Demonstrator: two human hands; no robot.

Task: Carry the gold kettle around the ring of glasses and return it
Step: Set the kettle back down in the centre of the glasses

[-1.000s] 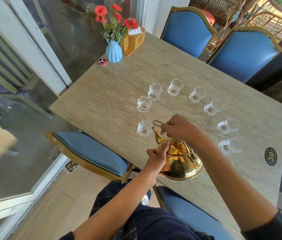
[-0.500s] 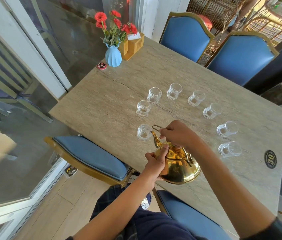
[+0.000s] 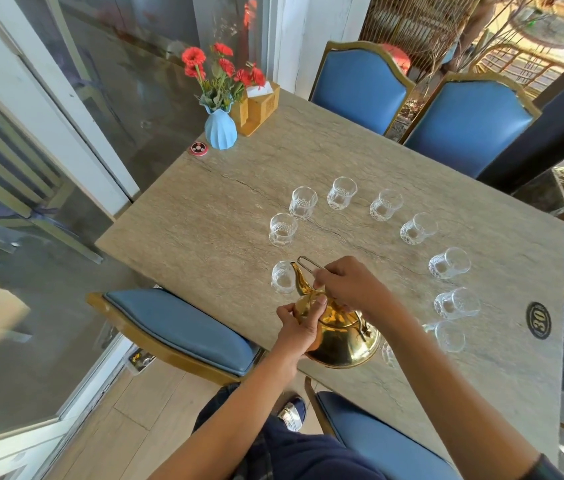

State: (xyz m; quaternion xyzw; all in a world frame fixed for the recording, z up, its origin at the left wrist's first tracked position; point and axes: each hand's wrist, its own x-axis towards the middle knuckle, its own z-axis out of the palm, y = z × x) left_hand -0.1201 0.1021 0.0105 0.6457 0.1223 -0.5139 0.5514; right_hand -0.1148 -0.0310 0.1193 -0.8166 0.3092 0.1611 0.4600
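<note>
On the desk (image 3: 204, 244) the ring of glasses (image 3: 342, 193) is open toward us. We judge the carry is at its start: gold kettle (image 3: 341, 336) at the ring's near side, spout by the near-left glass. Left hand (image 3: 303, 323) cups its body, right hand (image 3: 349, 284) pinches the wire handle. Next: lift clear, w/o clipping glasses.

Kettle (image 3: 341, 337) at table (image 3: 225, 216) near edge; glasses (image 3: 342, 192) ringed behind; vase (image 3: 220, 129) far-left corner.

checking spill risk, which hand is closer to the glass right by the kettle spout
Left. The left hand grips the gold kettle body just below and right of that glass. The right hand holds the wire handle, farther right, beyond the spout.
</note>
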